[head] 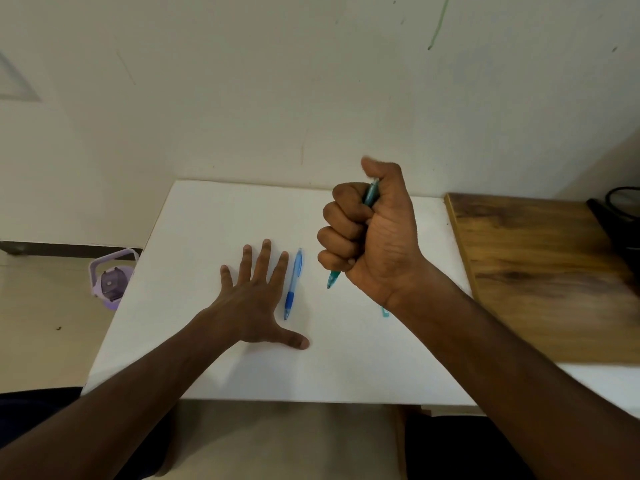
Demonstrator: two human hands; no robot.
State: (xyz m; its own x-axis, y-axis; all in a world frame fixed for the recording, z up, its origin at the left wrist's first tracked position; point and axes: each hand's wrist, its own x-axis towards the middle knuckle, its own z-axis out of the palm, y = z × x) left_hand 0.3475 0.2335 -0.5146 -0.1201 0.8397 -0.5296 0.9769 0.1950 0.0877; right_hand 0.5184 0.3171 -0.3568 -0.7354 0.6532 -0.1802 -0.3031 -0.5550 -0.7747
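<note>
My right hand point(370, 230) is raised above the white table point(194, 237) and grips a teal pen point(333, 279) in a closed fist, tip pointing down, thumb up near its top end. My left hand point(256, 299) lies flat on the table with its fingers spread. A blue pen point(293, 283) lies on the table just right of my left fingers, tip toward me, not touched. A small teal piece point(385, 312) lies on the table beside my right wrist, partly hidden.
A wooden board point(540, 271) covers the table's right side, with a dark object point(620, 220) at its far right edge. A purple bottle point(111, 280) stands on the floor left of the table. A wall rises behind the table.
</note>
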